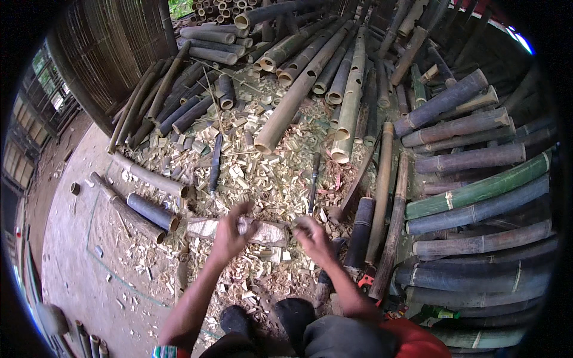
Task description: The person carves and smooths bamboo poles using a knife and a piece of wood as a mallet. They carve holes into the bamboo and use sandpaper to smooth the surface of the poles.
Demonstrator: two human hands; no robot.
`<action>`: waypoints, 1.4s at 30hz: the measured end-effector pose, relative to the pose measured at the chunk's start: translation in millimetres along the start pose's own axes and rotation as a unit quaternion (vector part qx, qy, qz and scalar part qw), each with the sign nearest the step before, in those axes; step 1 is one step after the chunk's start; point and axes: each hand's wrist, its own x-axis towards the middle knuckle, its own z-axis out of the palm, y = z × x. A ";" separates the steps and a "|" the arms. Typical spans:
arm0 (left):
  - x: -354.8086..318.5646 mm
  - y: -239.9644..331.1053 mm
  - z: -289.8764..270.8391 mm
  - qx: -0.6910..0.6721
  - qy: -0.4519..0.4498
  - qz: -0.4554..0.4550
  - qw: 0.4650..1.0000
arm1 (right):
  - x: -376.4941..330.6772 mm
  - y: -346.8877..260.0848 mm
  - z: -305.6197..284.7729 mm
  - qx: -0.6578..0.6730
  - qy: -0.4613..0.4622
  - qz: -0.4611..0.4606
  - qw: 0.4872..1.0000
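Note:
A split log block [267,232] with a pale hewn upper face lies across the wood chips in front of my feet. My left hand [231,234] is over its left part, fingers apart and slightly blurred; I cannot tell whether it touches the wood. Just beyond the block's right end is my right hand [314,240], its fingers bent and apart, with nothing visible in them. Past the block, a long dark blade-like tool [215,164] lies on the chips to the left. A slim dark-handled tool [314,182] lies on the right.
Bamboo tubes [286,113] with cut holes are piled at the back. More bamboo poles [477,203], one green, are stacked along the right. Short tubes [152,212] lie at left on the concrete floor [65,238]. An orange-and-black handle [366,279] is beside my right forearm.

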 end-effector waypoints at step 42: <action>-225.5 11.8 3.7 -0.221 -0.175 -0.249 0.927 | 85.7 2.0 -47.0 0.418 0.058 0.241 0.874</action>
